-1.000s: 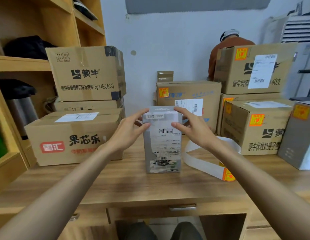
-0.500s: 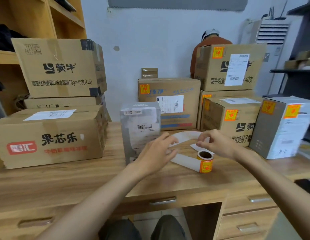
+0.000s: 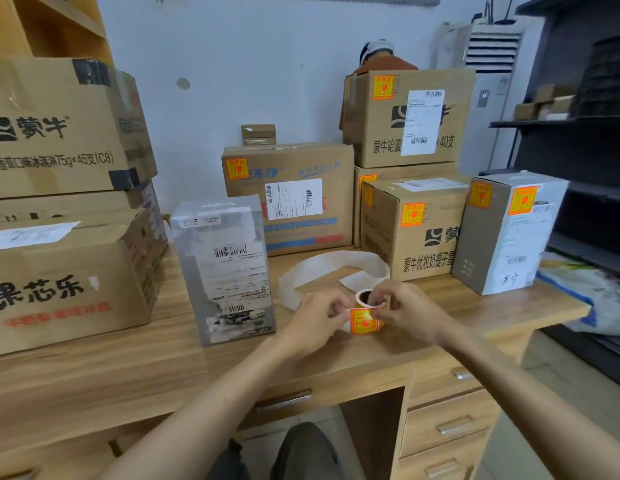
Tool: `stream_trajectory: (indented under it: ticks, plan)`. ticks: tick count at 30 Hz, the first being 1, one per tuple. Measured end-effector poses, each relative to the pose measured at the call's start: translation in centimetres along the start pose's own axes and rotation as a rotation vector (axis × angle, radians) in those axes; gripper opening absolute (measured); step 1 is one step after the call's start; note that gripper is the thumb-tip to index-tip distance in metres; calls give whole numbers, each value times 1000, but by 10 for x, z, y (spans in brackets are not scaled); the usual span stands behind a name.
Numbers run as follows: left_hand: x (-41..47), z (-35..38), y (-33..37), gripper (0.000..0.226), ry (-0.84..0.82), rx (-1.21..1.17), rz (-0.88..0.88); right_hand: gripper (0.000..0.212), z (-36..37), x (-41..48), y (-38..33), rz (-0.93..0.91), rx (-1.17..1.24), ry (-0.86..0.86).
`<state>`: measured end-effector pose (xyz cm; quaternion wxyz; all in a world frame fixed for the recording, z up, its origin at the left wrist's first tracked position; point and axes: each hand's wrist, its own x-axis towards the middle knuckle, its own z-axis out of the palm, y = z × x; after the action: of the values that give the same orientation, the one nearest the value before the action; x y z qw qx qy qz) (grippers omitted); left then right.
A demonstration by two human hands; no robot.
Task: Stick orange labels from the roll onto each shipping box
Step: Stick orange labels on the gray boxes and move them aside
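Your right hand [image 3: 405, 311] grips the label roll [image 3: 363, 298] on the counter [image 3: 163, 368], fingers curled over its top — your left hand [image 3: 315, 318] pinches at the orange label [image 3: 361, 323] on its side. The grey box [image 3: 225, 268] stands upright just left.

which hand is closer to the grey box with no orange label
Left. The left hand sits just right of the grey box, not touching it; the right hand is farther right, across the label roll.
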<state>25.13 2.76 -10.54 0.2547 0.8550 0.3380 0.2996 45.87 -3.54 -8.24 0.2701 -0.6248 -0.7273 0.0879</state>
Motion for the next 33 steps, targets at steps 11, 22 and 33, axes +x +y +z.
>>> stream_trajectory:
  ticks: [11, 22, 33]
  plan:
    - [2, -7, -7, 22, -38, -88, -52, 25, 12, -12, -13, 25, -171, 123]
    - [-7, -12, -3, 16, -106, -189, -18, 18, 42, -33, -34, 41, -125, 179]
    - [-6, -11, -5, 20, -149, -258, -12, 28, 44, -29, -35, 117, -7, 229]
